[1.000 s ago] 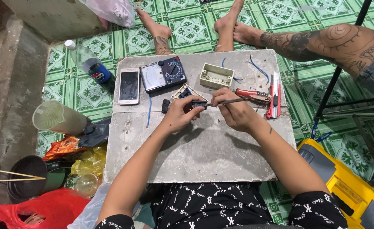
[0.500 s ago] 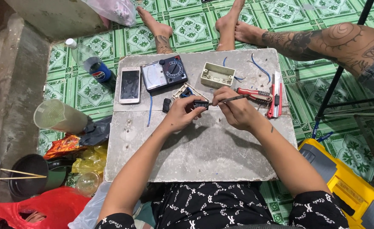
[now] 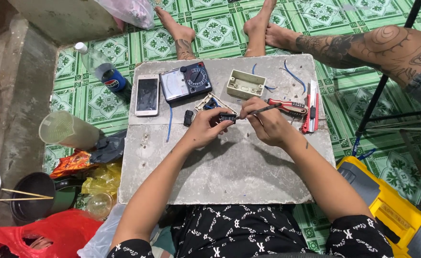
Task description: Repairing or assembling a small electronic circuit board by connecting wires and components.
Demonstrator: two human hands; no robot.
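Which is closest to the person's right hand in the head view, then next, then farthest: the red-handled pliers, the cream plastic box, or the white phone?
From the right hand:
1. Red-handled pliers, just beside it, on its outer side.
2. Cream plastic box, farther up the slab, toward the far edge.
3. White phone, far across on the left side, past the left hand.

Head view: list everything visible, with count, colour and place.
Grey stone slab: one, on green tiled floor.
White smartphone: one, slab's far left.
Black analogue meter: one, beside phone.
Cream plastic box: one, far centre.
Red-handled tools: several, far right.
Clear plastic bottle: one, lying left of slab.
Yellow toolbox: one, near right.
Other person's bare feet: beyond slab.
Left hand: holds small black part.
Right hand: holds thin screwdriver.
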